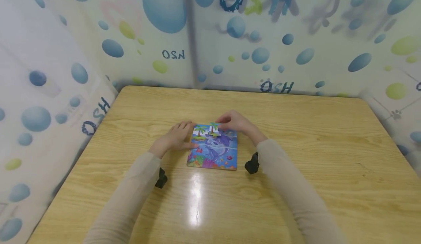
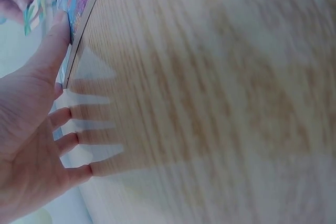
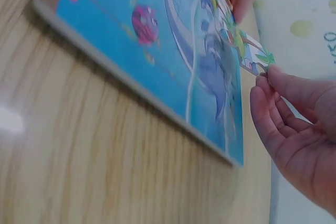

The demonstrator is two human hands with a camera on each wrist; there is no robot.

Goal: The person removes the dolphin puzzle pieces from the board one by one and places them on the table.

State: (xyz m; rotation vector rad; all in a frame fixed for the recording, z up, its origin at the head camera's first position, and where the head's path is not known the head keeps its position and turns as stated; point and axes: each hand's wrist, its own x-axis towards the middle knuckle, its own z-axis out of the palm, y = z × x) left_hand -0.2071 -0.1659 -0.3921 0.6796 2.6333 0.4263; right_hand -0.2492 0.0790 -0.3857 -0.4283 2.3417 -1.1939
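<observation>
A jigsaw puzzle board with a dolphin and sea-life picture lies flat on the table. My right hand pinches a puzzle piece showing a palm tree between thumb and fingertips, above the board's far part. In the right wrist view, that piece is tilted over the board, and its lower edge is hard to tell from the picture beneath. My left hand lies at the board's left edge with fingers extended. Its thumb rests on the board's edge, while the other fingertips touch the table beside it.
The wooden table reaches out on all sides of the board. Behind it stands a patterned wall covering with blue and green dots. A dark wrist camera hangs under the right sleeve, another under the left.
</observation>
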